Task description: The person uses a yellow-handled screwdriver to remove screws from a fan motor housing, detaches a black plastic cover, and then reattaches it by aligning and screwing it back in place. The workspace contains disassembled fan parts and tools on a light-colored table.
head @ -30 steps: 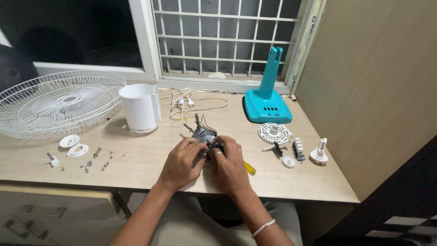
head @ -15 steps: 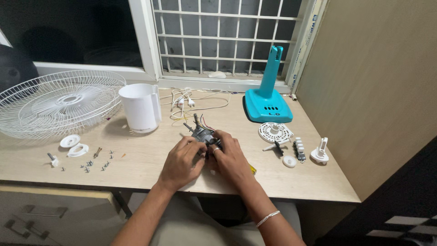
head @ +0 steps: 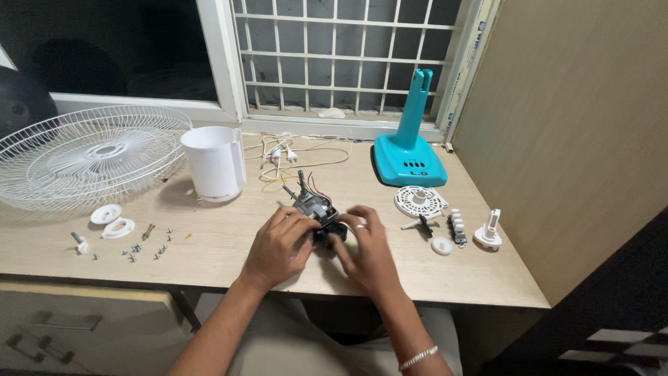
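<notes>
Fan motor [head: 314, 211] is being gripped on the desk [head: 209, 257], left hand [head: 275, 247] and right hand [head: 365, 251] fingers clamping it; trailing wires [head: 316, 186] are risking snagging, loose screws [head: 142, 249] scattering.

The small grey metal fan motor [head: 314, 207] between the fingertips looked dull and bare, its wires plastic-coated. Under the fingers, the pale wood-grain laminate tabletop [head: 209, 251] was smooth and matt. Beyond the fingers stood a glossy white plastic cylindrical housing [head: 213, 163] and a shiny turquoise plastic fan stand [head: 410, 150].
</notes>
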